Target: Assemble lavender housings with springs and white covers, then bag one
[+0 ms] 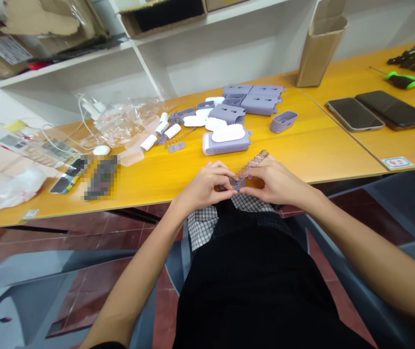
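Observation:
Close to the table's front edge, my left hand (212,183) and my right hand (270,179) meet fingertip to fingertip. Between them is a metal coil spring (253,164), slanting up to the right over my right fingers. Its lower end sits at a small flat purple plastic plate (238,184), which both hands pinch, partly hidden by the fingers. Just beyond lies a purple perforated housing (225,145) with a white oval cover (228,133) on top. Another loose spring (183,137) and a similar purple plate (176,147) rest to the left.
More purple housings (260,104), white cylinders (149,142) and crumpled plastic wrap (130,118) lie farther back. A purple cup-like part (284,121), two phones (356,114), a green-handled screwdriver (401,80) and an upright cardboard box (319,53) are on the right.

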Available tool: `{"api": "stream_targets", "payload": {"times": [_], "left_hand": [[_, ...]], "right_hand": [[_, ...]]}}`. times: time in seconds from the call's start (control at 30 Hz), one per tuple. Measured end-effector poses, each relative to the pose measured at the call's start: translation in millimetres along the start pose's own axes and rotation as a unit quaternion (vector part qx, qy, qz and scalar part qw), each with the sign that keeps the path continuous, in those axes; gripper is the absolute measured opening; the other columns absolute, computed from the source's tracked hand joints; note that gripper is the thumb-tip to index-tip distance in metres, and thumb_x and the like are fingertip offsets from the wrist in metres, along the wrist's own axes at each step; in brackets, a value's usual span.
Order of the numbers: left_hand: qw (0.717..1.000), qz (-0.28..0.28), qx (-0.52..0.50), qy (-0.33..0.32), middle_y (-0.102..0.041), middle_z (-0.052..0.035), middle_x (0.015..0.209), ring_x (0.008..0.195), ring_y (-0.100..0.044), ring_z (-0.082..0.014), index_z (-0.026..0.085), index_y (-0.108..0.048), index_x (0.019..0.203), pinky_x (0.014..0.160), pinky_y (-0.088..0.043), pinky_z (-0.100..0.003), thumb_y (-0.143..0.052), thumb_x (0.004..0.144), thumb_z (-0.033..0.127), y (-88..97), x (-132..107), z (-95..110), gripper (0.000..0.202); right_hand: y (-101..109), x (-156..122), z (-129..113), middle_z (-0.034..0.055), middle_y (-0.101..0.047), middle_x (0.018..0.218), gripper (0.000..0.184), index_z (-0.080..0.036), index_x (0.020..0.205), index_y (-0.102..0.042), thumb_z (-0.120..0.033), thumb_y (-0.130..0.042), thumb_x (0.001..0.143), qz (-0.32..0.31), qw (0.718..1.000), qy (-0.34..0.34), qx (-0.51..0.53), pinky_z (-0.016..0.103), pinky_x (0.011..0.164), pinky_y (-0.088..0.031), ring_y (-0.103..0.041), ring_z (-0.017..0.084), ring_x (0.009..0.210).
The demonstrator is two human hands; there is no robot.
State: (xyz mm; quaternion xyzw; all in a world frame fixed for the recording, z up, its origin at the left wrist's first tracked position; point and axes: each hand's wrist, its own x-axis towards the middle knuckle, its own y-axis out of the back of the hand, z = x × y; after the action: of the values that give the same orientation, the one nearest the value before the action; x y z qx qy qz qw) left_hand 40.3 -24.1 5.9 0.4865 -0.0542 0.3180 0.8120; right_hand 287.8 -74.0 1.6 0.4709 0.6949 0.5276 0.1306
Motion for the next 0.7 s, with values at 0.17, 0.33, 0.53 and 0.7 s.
{"api": "stream_targets", "payload": {"times": [0.17, 0.33, 0.53, 0.7], "left_hand": [[0.999, 0.011, -0.034, 0.008, -0.079, -0.0085, 0.112, 0.1, -0.073, -0.0213, 0.02, -0.079, 0.08, 0.09, -0.057, -0.037, -0.085, 0.087, 0.025, -0.4, 1, -1, 0.011], [0.996, 0.051, -0.07, 0.029, -0.083, -0.0083, 0.103, 0.095, -0.078, -0.0218, 0.02, -0.081, 0.082, 0.088, -0.061, -0.037, -0.09, 0.082, 0.029, -1.2, -1, -5, 0.012], [0.994, 0.093, -0.033, 0.048, -0.083, -0.0088, 0.107, 0.096, -0.079, -0.0218, 0.02, -0.082, 0.09, 0.091, -0.062, -0.037, -0.086, 0.086, 0.028, -4.4, -2, -7, 0.01], [0.995, 0.083, 0.027, 0.054, -0.083, -0.0065, 0.104, 0.096, -0.077, -0.0216, 0.02, -0.08, 0.101, 0.092, -0.061, -0.039, -0.081, 0.091, 0.026, -3.2, 0, -8, 0.012]], "right_hand": [[1, 1, -1, 0.0074, -0.077, 0.099, 0.025, -0.024, 0.114, -0.077, -0.042, -0.072, 0.097, -0.006, 1.0, -0.002, 0.01, 0.041, 0.086, -0.042, -0.066, 0.028, 0.096], [2, 2, -2, 0.0057, -0.072, 0.092, 0.023, -0.022, 0.104, -0.077, -0.043, -0.075, 0.095, -0.002, 0.999, -0.029, 0.022, 0.039, 0.085, -0.041, -0.064, 0.025, 0.089], [7, 3, 5, 0.006, -0.07, 0.089, 0.023, -0.021, 0.106, -0.077, -0.041, -0.072, 0.095, 0.012, 0.998, -0.055, 0.033, 0.037, 0.08, -0.044, -0.063, 0.024, 0.087], [7, 10, 19, 0.0079, -0.072, 0.092, 0.024, -0.02, 0.108, -0.078, -0.039, -0.07, 0.096, 0.023, 0.998, -0.045, 0.035, 0.036, 0.077, -0.047, -0.065, 0.024, 0.085]]}}
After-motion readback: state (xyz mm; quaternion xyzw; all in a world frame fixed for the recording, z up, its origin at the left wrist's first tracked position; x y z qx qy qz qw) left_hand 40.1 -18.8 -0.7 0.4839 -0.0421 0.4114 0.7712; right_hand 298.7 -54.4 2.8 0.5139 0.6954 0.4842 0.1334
